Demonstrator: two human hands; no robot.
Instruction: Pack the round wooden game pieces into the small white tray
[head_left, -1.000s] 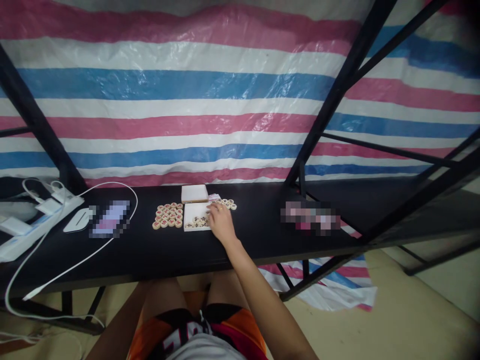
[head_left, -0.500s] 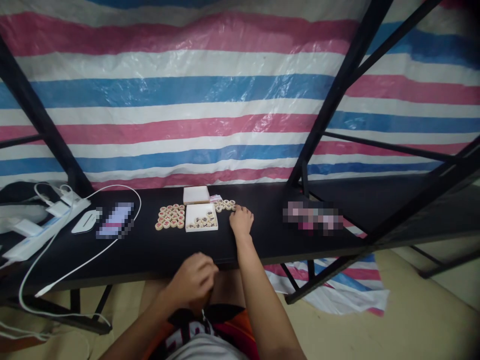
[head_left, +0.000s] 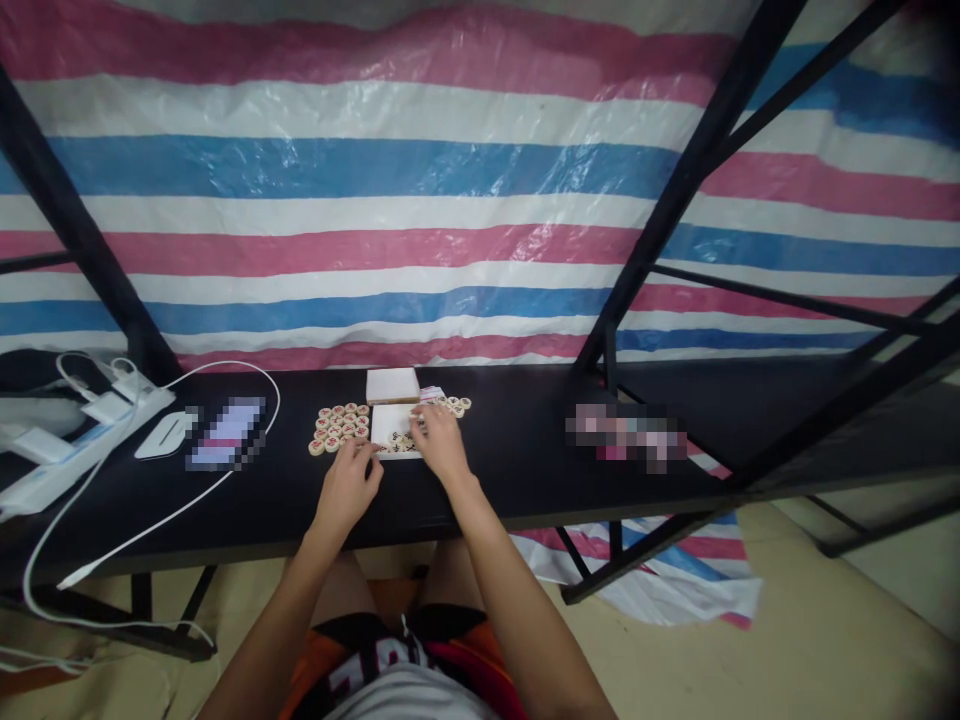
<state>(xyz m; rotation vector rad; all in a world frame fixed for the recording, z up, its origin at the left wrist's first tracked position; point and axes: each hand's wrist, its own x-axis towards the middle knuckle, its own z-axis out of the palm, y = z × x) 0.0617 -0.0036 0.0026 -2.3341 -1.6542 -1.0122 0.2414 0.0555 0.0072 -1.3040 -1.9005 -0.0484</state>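
Note:
A white open box (head_left: 390, 418) stands on the black table with several round, dark-marked pieces (head_left: 401, 442) inside it. My right hand (head_left: 439, 436) is over the box's right side, fingers bent together; a pale piece seems to be at its fingertips. My left hand (head_left: 349, 485) is at the box's front left corner, fingers curled, and what they hold, if anything, is too small to make out. Red-marked pieces (head_left: 341, 426) lie in rows left of the box. More dark-marked pieces (head_left: 457, 406) lie at its back right. Behind it sits a white lid (head_left: 392, 385).
On the left of the black table (head_left: 525, 490) are a phone (head_left: 227, 432), a white flat device (head_left: 166, 435), a power strip (head_left: 90, 430) and a looping white cable. A blurred pink item (head_left: 626, 432) lies to the right. Black metal posts rise behind.
My right hand has moved left from the loose dark-marked pieces to the box. My left hand has risen from the table's front edge to the box's front left corner.

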